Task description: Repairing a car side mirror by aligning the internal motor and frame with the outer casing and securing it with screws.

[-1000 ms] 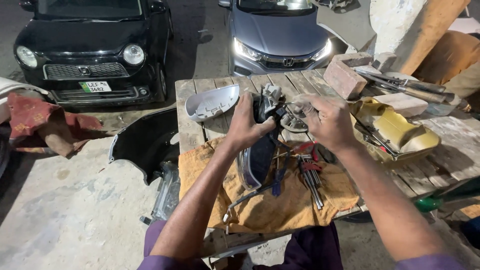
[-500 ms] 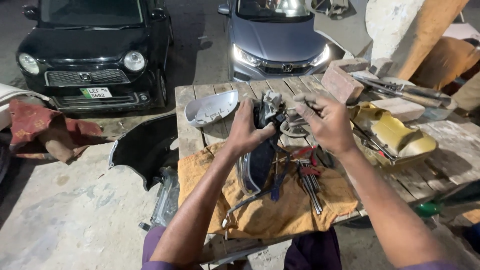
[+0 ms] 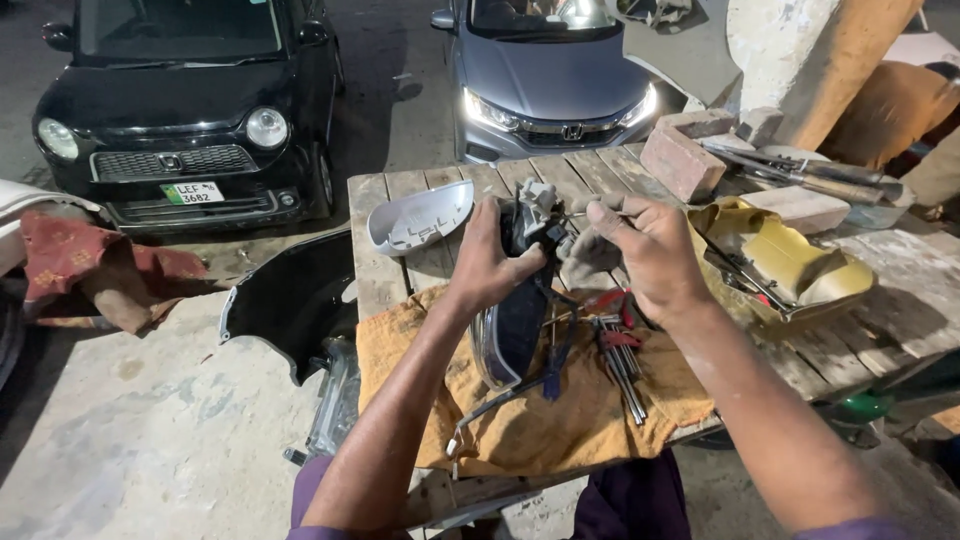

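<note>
My left hand (image 3: 487,262) is clamped on the side-mirror housing (image 3: 512,318) above the desk (image 3: 375,262), right hand (image 3: 640,250) pinching its mechanism at twelve o'clock; forcing could snap it.

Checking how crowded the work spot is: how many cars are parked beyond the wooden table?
2. A black car stands at upper left; a grey car with lit headlights stands just beyond the wooden table. Others may be hidden outside the frame.
</note>
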